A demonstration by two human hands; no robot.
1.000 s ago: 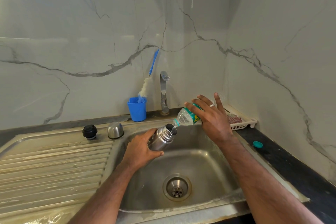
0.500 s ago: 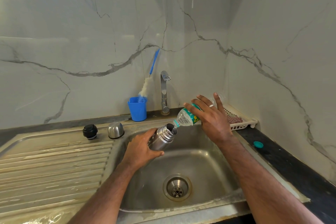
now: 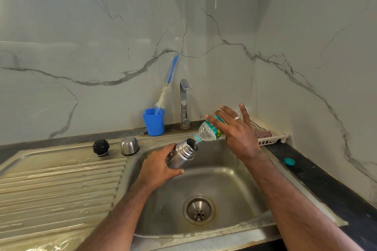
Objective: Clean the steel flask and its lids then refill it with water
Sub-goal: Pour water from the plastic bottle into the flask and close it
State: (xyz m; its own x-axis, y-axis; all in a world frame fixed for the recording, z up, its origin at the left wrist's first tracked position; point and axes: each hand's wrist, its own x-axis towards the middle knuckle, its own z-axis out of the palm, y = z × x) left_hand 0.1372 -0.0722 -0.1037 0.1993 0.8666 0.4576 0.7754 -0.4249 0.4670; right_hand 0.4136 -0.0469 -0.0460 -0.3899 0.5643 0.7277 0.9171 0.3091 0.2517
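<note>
Steel flask [image 3: 181,156]: tilted over the sink basin, open threaded mouth up and to the right, held above the bowl and not resting on it.
Left hand [image 3: 158,169]: grips the flask's body from the left, fingers curled round it, thumb along the lower side.
Plastic bottle [image 3: 209,131]: clear with a green label, tipped neck-down to the left, its mouth at the flask's rim; a thin stream of water runs into the flask.
Right hand [image 3: 237,131]: holds the bottle from above, fingers spread across the label, one finger raised off it; a ring shows on one finger.
Black inner lid [image 3: 101,147]: on the steel drainboard, left of the basin.
Steel cup lid [image 3: 130,145]: dome up, just beside the black lid, to its right.
Sink [image 3: 240,189]: steel basin with a round drain in the floor.
Blue cup [image 3: 154,121]: behind the basin by the tap [image 3: 184,104], holding a bottle brush [image 3: 166,89].
Teal bottle cap [image 3: 289,161]: on the dark table, right of the sink.
White tray [image 3: 271,132]: at the back right corner, a striped cloth in it.
</note>
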